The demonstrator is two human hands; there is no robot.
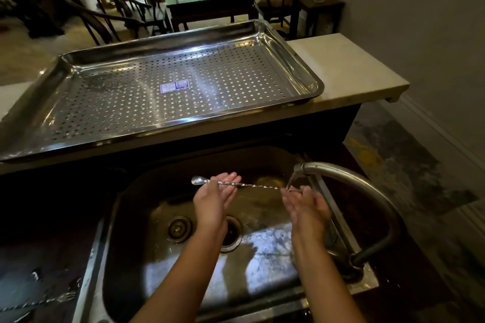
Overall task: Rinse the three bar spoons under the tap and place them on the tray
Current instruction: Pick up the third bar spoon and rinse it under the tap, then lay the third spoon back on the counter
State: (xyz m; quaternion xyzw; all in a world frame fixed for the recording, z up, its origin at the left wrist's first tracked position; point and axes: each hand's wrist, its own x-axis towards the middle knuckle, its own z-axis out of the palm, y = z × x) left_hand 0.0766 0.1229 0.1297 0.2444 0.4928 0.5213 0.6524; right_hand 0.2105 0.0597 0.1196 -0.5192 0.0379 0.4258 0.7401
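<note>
A long twisted bar spoon (252, 185) lies level over the steel sink (136, 217), its bowl pointing left. My left hand (214, 195) cradles the spoon near the bowl, fingers loosely curled under it. My right hand (305, 203) pinches the other end right under the spout of the curved tap (367, 189), where water runs. More bar spoons (47, 301) with twisted stems lie on the dark counter at the lower left. The perforated steel tray (47, 123) sits on the raised ledge behind the sink, with only a blue sticker on it.
The tap's arc and base (351, 265) stand just right of my right arm. The pale ledge (354, 73) ends at the right, with floor beyond. Dark chairs (110, 13) and a table (210, 5) are behind the ledge. Two drains (179, 228) mark the sink bottom.
</note>
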